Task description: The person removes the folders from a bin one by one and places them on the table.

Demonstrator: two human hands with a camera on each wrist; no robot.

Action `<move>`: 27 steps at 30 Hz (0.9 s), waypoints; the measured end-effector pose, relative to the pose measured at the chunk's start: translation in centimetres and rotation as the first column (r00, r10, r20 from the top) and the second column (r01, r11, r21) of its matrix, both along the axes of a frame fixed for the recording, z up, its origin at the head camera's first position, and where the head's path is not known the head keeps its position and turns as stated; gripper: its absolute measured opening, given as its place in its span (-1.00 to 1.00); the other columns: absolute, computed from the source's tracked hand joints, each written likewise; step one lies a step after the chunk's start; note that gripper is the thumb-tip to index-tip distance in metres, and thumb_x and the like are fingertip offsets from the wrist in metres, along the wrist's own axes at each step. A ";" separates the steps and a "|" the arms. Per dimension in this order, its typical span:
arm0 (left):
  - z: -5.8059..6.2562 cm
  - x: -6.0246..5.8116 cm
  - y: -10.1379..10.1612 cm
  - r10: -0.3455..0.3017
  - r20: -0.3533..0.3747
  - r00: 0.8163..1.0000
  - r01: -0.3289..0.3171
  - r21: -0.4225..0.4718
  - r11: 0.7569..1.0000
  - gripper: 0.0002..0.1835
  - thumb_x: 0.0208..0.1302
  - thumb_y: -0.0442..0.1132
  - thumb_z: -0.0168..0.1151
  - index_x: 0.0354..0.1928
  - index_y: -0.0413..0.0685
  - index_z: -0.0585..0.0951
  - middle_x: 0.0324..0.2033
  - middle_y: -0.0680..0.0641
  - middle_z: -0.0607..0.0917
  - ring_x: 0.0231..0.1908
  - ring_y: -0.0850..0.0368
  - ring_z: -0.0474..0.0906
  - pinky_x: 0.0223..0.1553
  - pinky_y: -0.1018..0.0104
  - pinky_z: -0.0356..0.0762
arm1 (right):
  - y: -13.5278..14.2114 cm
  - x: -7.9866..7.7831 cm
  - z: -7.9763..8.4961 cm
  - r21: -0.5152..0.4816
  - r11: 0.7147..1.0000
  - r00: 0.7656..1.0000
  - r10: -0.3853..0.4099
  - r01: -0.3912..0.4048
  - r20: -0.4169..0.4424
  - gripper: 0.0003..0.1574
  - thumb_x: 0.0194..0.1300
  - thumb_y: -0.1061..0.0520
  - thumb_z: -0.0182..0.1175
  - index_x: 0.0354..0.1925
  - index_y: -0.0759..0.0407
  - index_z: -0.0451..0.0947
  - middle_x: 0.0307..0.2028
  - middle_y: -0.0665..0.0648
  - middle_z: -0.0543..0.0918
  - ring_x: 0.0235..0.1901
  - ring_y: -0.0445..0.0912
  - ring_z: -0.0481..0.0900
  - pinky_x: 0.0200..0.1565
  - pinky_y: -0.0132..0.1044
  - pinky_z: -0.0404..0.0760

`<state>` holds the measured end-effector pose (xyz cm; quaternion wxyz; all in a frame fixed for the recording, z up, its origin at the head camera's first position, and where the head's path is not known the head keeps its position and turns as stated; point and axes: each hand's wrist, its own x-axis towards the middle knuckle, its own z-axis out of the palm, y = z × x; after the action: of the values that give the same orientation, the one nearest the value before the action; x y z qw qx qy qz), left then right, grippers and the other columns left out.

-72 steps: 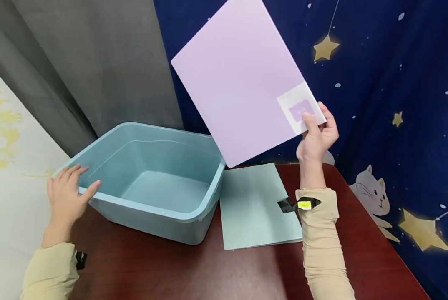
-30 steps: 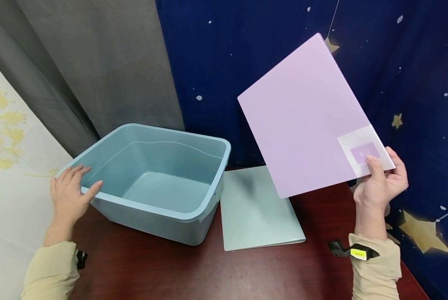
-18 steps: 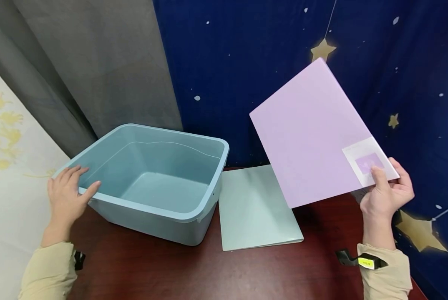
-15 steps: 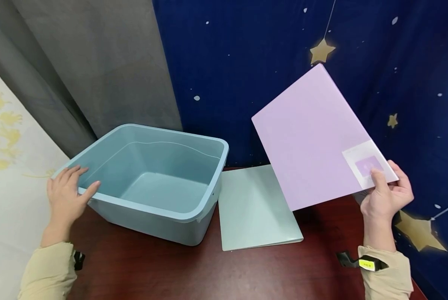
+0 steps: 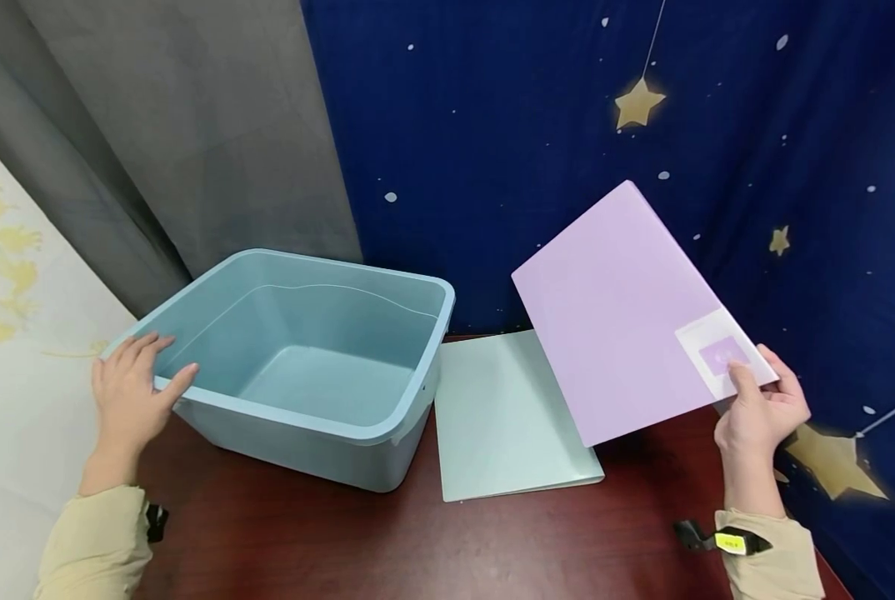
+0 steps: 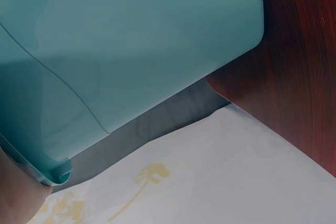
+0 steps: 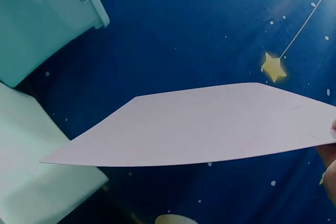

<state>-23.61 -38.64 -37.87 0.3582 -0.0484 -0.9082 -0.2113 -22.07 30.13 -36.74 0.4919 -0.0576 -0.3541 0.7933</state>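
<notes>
My right hand (image 5: pixel 762 408) pinches a lilac file folder (image 5: pixel 612 325) by its lower right corner, thumb on the white label (image 5: pixel 691 342). The folder tilts above the table, its lower corner overlapping a pale green folder (image 5: pixel 503 425) in the head view. In the right wrist view the lilac folder (image 7: pixel 199 124) shows nearly edge-on. My left hand (image 5: pixel 128 400) rests on the near left corner of a blue-green plastic bin (image 5: pixel 297 412), fingers and thumb spread over the rim. The left wrist view shows the bin's outer wall (image 6: pixel 147 40); most of that hand is out of frame.
The bin and pale green folder stand side by side on a dark red wooden table (image 5: pixel 327 542). Behind them hang a grey curtain (image 5: pixel 192 125) and a navy star-patterned curtain (image 5: pixel 485 167). A white sheet with yellow prints (image 5: pixel 12 333) is at the left.
My right hand first carried the lilac folder rightward and down, away from beside the bin. Lately it sank further and shifted slightly left. My left hand stayed on the bin rim.
</notes>
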 end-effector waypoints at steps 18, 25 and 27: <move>-0.1 0.0 0.0 0.017 0.025 1.000 -0.017 -0.007 1.000 -0.38 0.12 0.09 0.10 0.03 -0.33 0.47 0.10 -0.40 0.40 0.18 -0.34 0.16 0.08 -0.29 -0.17 | 2.5 -0.7 -4.1 -0.019 0.999 0.998 0.037 -0.036 0.054 -0.50 -0.23 0.67 0.18 -0.19 0.51 0.54 -0.29 0.29 0.65 -0.33 -0.01 0.65 -0.52 -0.30 0.59; -0.1 0.0 0.0 0.012 0.003 1.000 -0.012 -0.003 1.000 -0.39 0.11 0.07 0.11 0.02 -0.34 0.47 0.09 -0.40 0.41 0.17 -0.35 0.17 0.08 -0.28 -0.16 | 1.2 0.1 -3.3 -0.050 0.999 0.994 0.009 -0.004 0.113 -0.53 -0.18 0.71 0.09 -0.23 0.48 0.57 -0.28 0.22 0.67 -0.35 -0.06 0.63 -0.49 -0.37 0.58; -0.1 -0.1 -0.1 0.012 -0.001 1.000 -0.012 -0.004 1.000 -0.39 0.11 0.07 0.11 0.02 -0.34 0.47 0.08 -0.39 0.41 0.17 -0.34 0.18 0.06 -0.28 -0.15 | 1.3 0.0 -3.5 -0.054 0.999 0.992 0.009 -0.002 0.125 -0.53 -0.17 0.70 0.10 -0.24 0.45 0.58 -0.30 0.20 0.67 -0.35 -0.07 0.63 -0.48 -0.38 0.58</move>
<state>-23.71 -38.71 -37.95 0.3599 -0.0436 -0.9086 -0.2072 -22.12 31.43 -40.20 0.4651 -0.1193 -0.3630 0.7986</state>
